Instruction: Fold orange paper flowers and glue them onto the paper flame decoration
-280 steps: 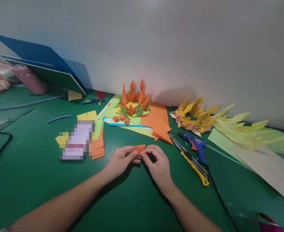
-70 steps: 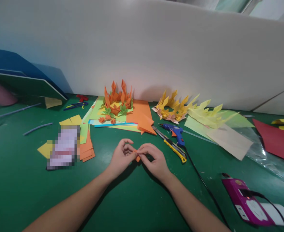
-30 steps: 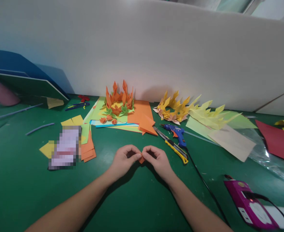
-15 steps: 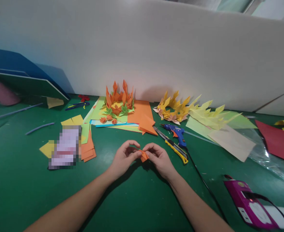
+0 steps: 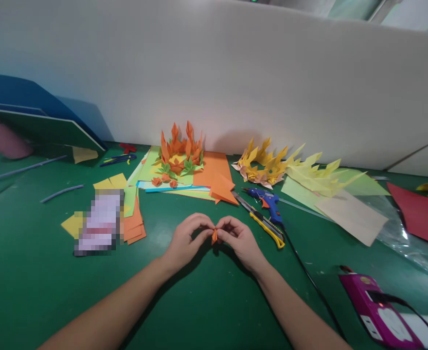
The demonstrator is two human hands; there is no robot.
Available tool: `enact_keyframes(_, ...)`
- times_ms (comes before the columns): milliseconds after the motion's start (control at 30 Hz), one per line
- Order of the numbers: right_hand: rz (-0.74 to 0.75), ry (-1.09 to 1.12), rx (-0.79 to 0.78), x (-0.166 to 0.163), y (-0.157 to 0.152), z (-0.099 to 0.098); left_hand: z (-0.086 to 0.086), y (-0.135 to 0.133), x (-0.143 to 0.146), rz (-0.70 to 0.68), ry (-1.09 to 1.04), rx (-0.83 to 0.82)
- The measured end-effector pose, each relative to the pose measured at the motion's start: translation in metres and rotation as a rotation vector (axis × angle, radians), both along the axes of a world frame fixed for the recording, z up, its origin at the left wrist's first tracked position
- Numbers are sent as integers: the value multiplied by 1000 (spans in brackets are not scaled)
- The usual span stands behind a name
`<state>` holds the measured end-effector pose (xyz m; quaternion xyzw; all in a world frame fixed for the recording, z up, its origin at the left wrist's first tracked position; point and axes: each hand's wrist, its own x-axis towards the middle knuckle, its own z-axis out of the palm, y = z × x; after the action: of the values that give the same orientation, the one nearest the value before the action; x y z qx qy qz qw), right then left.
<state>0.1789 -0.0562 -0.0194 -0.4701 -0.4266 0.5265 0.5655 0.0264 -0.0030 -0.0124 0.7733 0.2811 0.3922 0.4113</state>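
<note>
Folded orange paper is held between our two hands over the green worktop, left of the blue glue gun and nearer to us than it. We pinch one side of the small piece between thumb and forefinger of our left hand, and pinch its other side likewise with our right hand. Its lower end shows below our fingers; we cannot make out the folds they cover.

On the near side of the glue gun, just beside it, we have a yellow cutter lying slantwise. Behind the glue gun, we see a yellow paper crown; farther left of it, an orange paper crown stands on coloured sheets. Well left of the glue gun, we find orange slips beside a pixelated rectangular object. Right of the glue gun lies a beige sheet, and nearer us on that side, a magenta socket box.
</note>
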Motion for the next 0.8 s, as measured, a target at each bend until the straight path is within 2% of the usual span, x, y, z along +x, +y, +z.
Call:
enact_keyframes(267,-60,-110,120,2,0,-1,-1,4,-2,-80,18,17)
enact_keyframes(467,-53,-107,134,1,-1,-2,-3,0,-1,-138,47,48)
enact_keyframes(567,-63,-115,147,0,-2,-1,-4,-3,0,-129,31,-10)
enact_keyframes(700,-76,-193,175,0,-3,2,-6,-5,2,-92,-23,-179)
enact_keyframes(800,-93,-216,163,-1,-3,1,-6,-5,2,-102,-28,-217)
